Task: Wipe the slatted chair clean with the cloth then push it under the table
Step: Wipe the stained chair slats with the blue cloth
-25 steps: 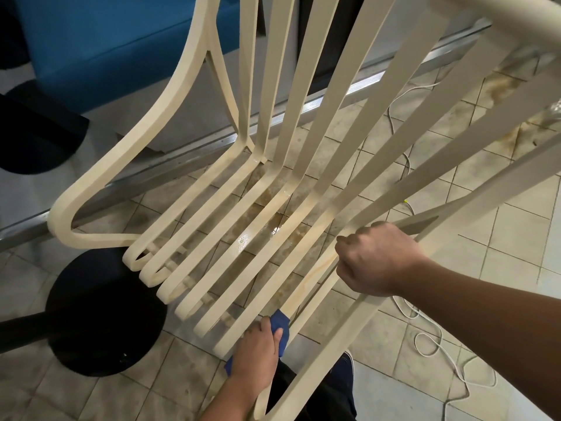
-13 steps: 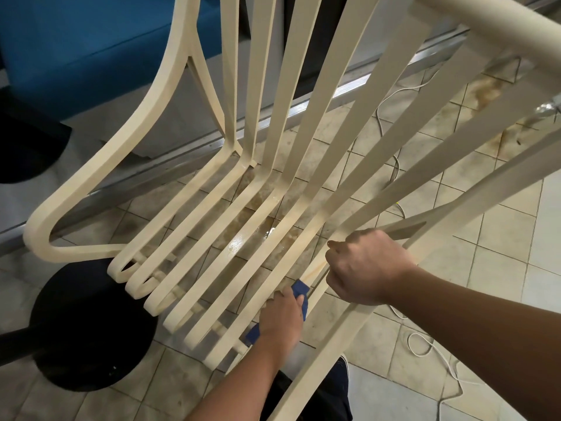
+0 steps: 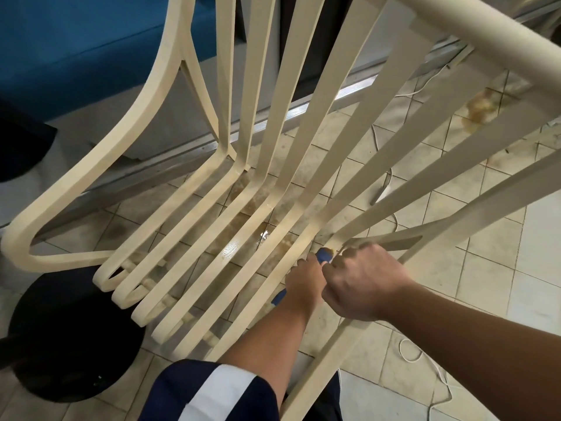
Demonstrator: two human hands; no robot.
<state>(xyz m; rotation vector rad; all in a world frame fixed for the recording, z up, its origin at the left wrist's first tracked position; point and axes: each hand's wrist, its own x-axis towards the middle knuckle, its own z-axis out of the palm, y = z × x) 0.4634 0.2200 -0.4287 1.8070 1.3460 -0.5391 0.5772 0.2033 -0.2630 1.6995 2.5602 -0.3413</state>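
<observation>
The left hand, holding the cloth, has slid up a seat slat to just beside the right hand, which grips the chair by its side. I think more slats need wiping before the push.

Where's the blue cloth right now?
The blue cloth is lower middle of the head view, gripped in the left hand against a chair slat, right beside the right hand holding the frame.

The one camera sat on the person's head and looked down, very close, at the slatted chair and tiled floor.
</observation>
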